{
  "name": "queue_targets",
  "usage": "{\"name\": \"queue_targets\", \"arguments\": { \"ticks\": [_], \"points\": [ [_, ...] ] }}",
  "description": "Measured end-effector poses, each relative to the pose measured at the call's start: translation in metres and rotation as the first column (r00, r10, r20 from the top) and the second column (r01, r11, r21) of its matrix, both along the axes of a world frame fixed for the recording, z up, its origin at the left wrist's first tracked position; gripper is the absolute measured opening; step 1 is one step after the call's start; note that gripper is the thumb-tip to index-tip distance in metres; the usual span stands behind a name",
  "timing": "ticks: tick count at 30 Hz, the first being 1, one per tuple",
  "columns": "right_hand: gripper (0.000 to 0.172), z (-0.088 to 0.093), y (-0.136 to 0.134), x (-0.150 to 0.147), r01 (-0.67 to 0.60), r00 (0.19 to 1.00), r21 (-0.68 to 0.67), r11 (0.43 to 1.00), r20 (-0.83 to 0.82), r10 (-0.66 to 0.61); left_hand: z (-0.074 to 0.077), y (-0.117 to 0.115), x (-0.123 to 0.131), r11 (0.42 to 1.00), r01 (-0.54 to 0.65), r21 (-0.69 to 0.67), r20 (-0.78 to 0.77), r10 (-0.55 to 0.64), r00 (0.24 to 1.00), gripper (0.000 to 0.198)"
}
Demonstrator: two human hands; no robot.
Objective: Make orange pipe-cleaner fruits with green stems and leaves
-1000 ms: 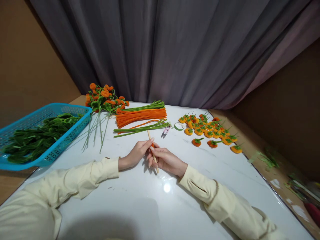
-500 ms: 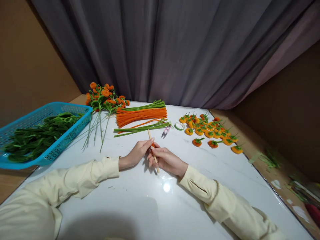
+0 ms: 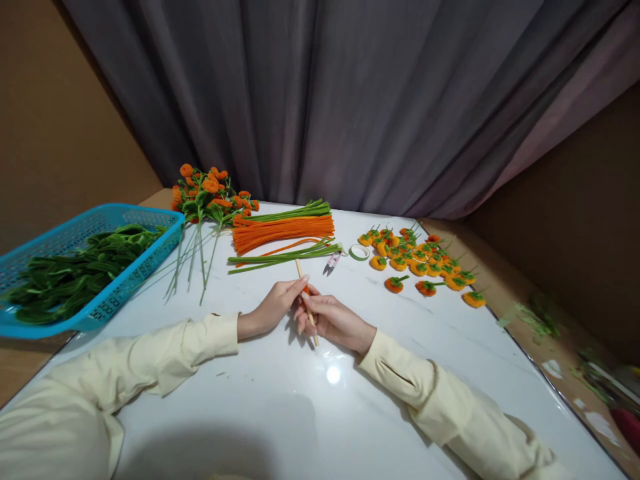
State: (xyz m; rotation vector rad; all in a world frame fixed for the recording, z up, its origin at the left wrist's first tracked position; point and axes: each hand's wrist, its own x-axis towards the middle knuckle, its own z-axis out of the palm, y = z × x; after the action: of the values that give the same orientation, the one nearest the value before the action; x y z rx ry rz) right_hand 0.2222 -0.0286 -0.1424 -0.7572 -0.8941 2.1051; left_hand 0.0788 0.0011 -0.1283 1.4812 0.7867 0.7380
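Between my hands, over the middle of the white table, a thin wooden stick [image 3: 313, 332] is held at a slant. Something orange, apparently a pipe cleaner [image 3: 307, 291], is wrapped round its middle, partly covered by my fingers. My left hand [image 3: 273, 308] pinches at the orange part from the left. From the right, my right hand [image 3: 340, 321] is closed round the stick, its thumb against the orange part. Beyond the stick's far end lie several green pipe cleaners [image 3: 285, 256] and a bundle of orange pipe cleaners [image 3: 283, 233].
A blue basket [image 3: 120, 293] of green fuzzy leaves stands left. Orange flowers on stems [image 3: 210, 187] lie at the back left. Small snips [image 3: 332, 263] and a tape roll [image 3: 359, 253] lie beyond my hands. Several orange-yellow flower heads [image 3: 419, 268] spread to the right.
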Motion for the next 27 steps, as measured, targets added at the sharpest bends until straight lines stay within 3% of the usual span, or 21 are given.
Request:
{"name": "queue_targets", "arguments": {
  "ticks": [27],
  "points": [
    [0.037,-0.0006,0.0004,0.0000,0.012,1.000,0.011,1.000,0.011,-0.012,0.0026,0.0012,-0.0002,1.000,-0.012,-0.007,-0.009,0.012,1.000,0.050]
  ]
}}
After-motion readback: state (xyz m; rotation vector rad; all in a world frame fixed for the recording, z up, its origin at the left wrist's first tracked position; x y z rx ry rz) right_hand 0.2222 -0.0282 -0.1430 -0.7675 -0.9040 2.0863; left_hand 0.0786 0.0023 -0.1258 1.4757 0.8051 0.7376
